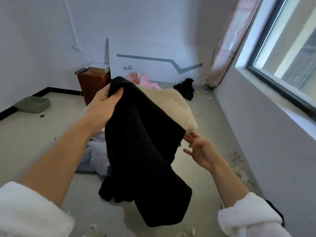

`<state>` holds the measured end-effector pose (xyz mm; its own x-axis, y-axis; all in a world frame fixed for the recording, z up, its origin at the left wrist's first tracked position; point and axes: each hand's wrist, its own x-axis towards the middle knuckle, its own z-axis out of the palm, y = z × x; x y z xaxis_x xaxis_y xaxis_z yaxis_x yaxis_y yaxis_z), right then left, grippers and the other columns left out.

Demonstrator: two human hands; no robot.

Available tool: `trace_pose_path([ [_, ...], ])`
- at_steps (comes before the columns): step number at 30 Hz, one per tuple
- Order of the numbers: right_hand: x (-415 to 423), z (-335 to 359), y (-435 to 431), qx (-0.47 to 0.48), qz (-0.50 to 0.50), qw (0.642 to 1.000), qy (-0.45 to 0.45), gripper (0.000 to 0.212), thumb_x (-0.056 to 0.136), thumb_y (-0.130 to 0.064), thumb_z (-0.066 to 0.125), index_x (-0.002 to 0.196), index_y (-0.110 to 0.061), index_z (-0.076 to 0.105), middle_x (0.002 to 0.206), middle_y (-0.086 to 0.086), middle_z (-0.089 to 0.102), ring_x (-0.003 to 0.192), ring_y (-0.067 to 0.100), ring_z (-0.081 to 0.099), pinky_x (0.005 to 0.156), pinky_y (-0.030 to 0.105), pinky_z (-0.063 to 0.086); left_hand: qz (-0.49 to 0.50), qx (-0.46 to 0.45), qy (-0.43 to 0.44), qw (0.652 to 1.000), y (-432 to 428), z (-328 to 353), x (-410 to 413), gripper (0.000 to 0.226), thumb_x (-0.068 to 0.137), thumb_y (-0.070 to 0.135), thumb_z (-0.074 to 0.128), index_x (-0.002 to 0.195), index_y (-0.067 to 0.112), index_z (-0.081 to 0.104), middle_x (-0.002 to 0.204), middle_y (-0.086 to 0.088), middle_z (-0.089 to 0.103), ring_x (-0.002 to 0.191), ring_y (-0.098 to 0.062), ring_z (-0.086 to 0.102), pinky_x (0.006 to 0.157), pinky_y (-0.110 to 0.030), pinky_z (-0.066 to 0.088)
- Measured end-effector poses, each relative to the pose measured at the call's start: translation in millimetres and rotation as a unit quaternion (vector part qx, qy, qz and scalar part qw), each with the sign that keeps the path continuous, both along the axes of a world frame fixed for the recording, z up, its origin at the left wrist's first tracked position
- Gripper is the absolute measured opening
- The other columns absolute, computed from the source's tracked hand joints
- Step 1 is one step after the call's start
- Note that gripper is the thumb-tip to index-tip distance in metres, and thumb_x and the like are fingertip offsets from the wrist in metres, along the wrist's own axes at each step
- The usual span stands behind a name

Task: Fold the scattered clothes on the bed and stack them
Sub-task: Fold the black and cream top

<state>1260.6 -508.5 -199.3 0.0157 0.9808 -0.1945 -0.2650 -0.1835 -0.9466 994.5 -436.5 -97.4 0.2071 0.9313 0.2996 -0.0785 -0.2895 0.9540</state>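
My left hand (103,104) is raised in the middle of the view and grips the top edge of a black garment (142,151), which hangs down over the bed (213,134). My right hand (199,148) is to the right of the hanging cloth, fingers spread, holding nothing, close to its edge. A cream garment (177,106) lies behind the black one. A grey fuzzy garment (95,156) lies on the bed to the left, partly hidden. A pink garment (145,81) and another black garment (185,88) lie near the headboard.
The bed sheet is pale grey with flower prints. A white wall with a window (287,53) runs along the right side of the bed. A brown nightstand (93,86) stands at the far left, and a green tray (32,104) lies on the floor.
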Motion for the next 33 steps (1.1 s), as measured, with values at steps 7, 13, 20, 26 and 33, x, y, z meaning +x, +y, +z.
trace_pose_path([
  [7, -36, -22, 7, -0.072, -0.063, 0.983, -0.156, 0.026, 0.097, -0.011, 0.042, 0.119, -0.014, 0.058, 0.104, 0.002, 0.064, 0.097, 0.015, 0.059, 0.094, 0.042, 0.043, -0.058, -0.041, 0.015, 0.997, -20, -2, -15, 0.024, 0.1, 0.019, 0.042, 0.104, 0.029, 0.063, 0.094, 0.011, 0.068, 0.089, -0.001, 0.065, 0.075, -0.015, 0.052],
  [13, -9, 35, 24, 0.026, -0.223, 0.93, -0.29, 0.034, 0.088, 0.004, 0.03, 0.091, -0.015, 0.058, 0.072, 0.011, 0.052, 0.058, 0.02, 0.045, 0.05, 0.027, 0.039, -0.041, -0.153, 0.0, 0.987, -28, -14, -53, 0.024, 0.097, 0.026, 0.046, 0.115, 0.021, 0.062, 0.093, 0.006, 0.072, 0.084, -0.004, 0.069, 0.065, -0.016, 0.054],
  [20, -47, 66, 33, 0.165, -0.139, 0.976, 0.025, 0.041, 0.095, -0.048, 0.05, 0.112, -0.013, 0.062, 0.106, 0.012, 0.07, 0.099, 0.022, 0.068, 0.089, 0.035, 0.054, -0.071, -0.205, -0.033, 0.976, -40, -13, -55, 0.027, 0.095, 0.031, 0.044, 0.101, 0.011, 0.062, 0.076, -0.001, 0.072, 0.067, -0.01, 0.07, 0.053, -0.019, 0.054],
  [26, -92, -57, -2, -0.179, 0.143, 0.973, 0.022, 0.048, 0.091, -0.049, 0.052, 0.118, -0.011, 0.064, 0.099, 0.011, 0.072, 0.09, 0.022, 0.068, 0.082, 0.033, 0.05, -0.046, -0.21, -0.028, 0.976, -41, -6, -71, 0.026, 0.095, 0.033, 0.049, 0.11, 0.015, 0.061, 0.087, 0.0, 0.073, 0.075, -0.01, 0.071, 0.056, -0.019, 0.055],
  [33, -84, -43, -2, -0.134, 0.134, 0.98, -0.052, 0.018, 0.094, -0.02, 0.053, 0.105, -0.011, 0.063, 0.095, 0.006, 0.062, 0.091, 0.018, 0.057, 0.073, 0.027, 0.046, -0.031, -0.23, -0.028, 0.972, -47, -17, -80, 0.03, 0.095, 0.033, 0.049, 0.115, 0.013, 0.061, 0.09, -0.002, 0.071, 0.076, -0.011, 0.071, 0.059, -0.021, 0.056],
])
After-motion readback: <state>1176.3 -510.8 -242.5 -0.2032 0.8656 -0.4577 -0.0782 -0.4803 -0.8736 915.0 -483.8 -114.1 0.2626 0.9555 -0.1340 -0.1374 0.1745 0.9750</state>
